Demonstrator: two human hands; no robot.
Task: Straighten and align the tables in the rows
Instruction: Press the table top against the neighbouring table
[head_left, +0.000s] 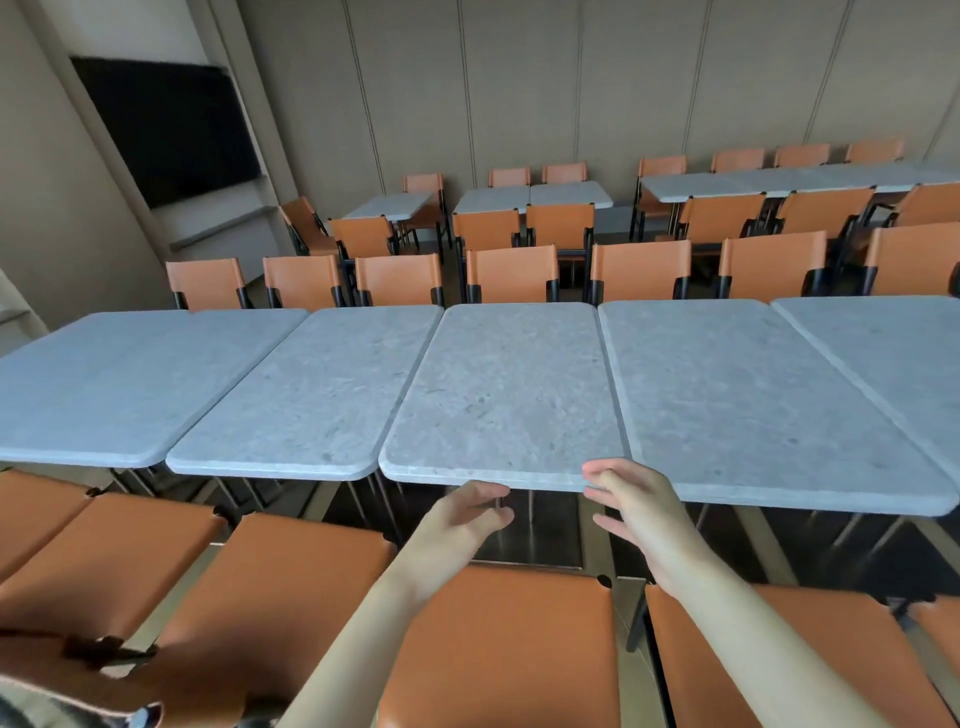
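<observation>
bare forearms (363, 639), no sleeves, two hands

I face a beige panelled wall (571, 78). A dark screen (166, 124) hangs left of that wall, above a pale ledge (223, 228). Orange chairs (511, 273) with black frames stand in rows before the wall. More orange chair backs (498, 649) sit nearest me. Soft, even light fills the room.

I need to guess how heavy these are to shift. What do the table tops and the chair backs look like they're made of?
Table tops: probably stone or a stone-look composite, pale grey and speckled, matte, with rounded edges. Chair backs: seemingly orange leather or leatherette, smooth, stretched over dark, probably metal, frames. The picture cannot confirm either one.
</observation>
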